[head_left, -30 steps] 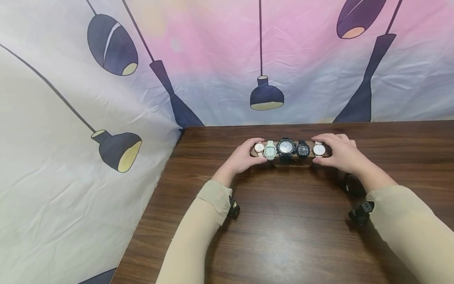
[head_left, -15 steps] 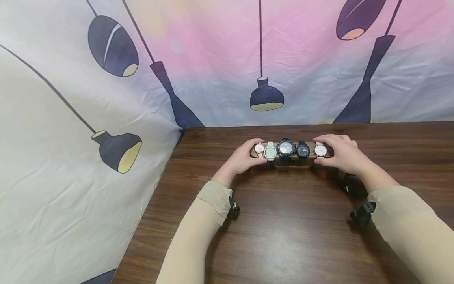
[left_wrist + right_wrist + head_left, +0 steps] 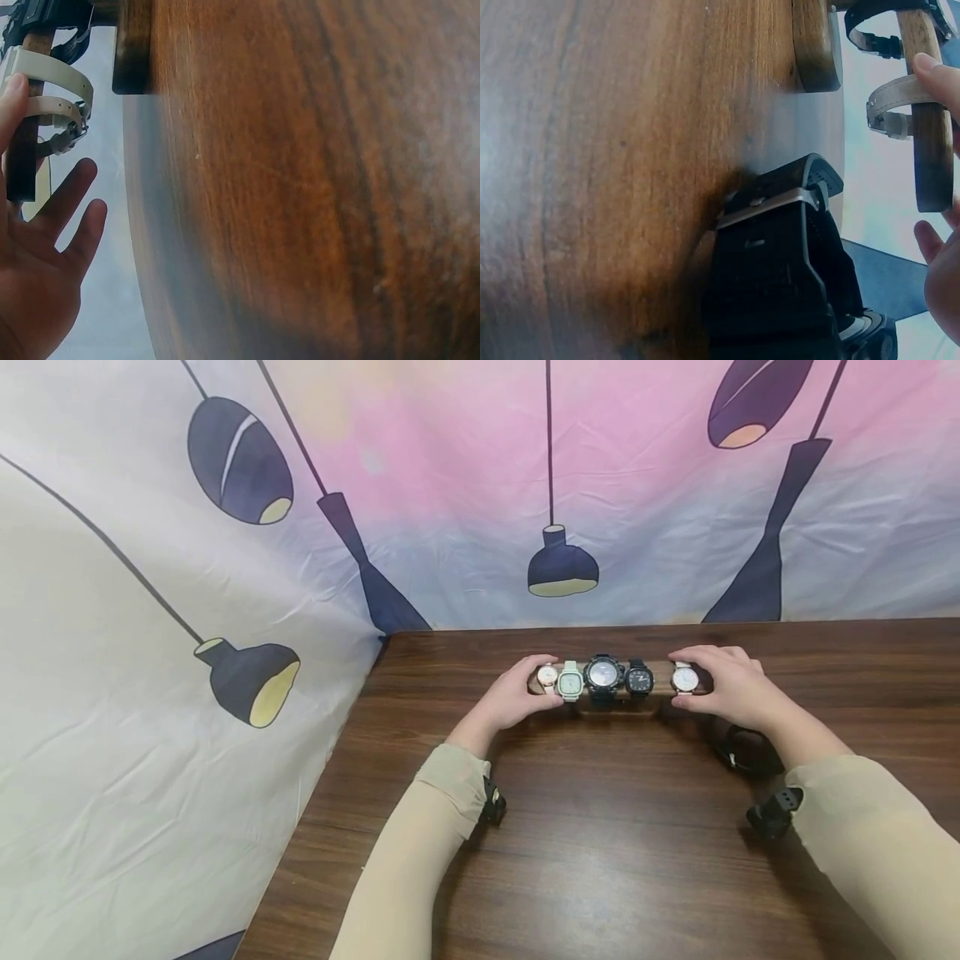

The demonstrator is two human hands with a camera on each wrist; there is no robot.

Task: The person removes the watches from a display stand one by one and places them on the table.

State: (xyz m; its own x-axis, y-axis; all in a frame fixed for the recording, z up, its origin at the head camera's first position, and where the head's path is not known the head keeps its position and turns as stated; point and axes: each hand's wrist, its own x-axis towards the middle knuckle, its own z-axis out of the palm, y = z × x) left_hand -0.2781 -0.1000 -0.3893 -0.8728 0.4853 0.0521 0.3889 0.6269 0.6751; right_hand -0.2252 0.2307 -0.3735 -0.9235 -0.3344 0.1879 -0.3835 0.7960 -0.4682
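A wooden watch stand (image 3: 663,682) holds several watches along its bar. My left hand (image 3: 513,695) grips the stand's left end, thumb in front and fingers behind, around a small white-strapped watch (image 3: 547,676). Its thumb tip lies by the pale green watch (image 3: 571,682). At the right end, my right hand (image 3: 735,687) pinches a white watch (image 3: 685,679) between thumb and fingers; its white strap (image 3: 900,94) loops the bar in the right wrist view. Between the hands sit a large black watch (image 3: 603,675) and a square black watch (image 3: 639,678).
Another black watch (image 3: 750,750) lies on the brown table (image 3: 592,827), below my right wrist; it looks large in the right wrist view. Behind the table's far edge hangs a cloth (image 3: 450,568) printed with lamps. A camera is strapped to each wrist.
My right hand has slid the white watch rightward along the bar, widening the gap from the square black watch. The left hand has stayed in place.
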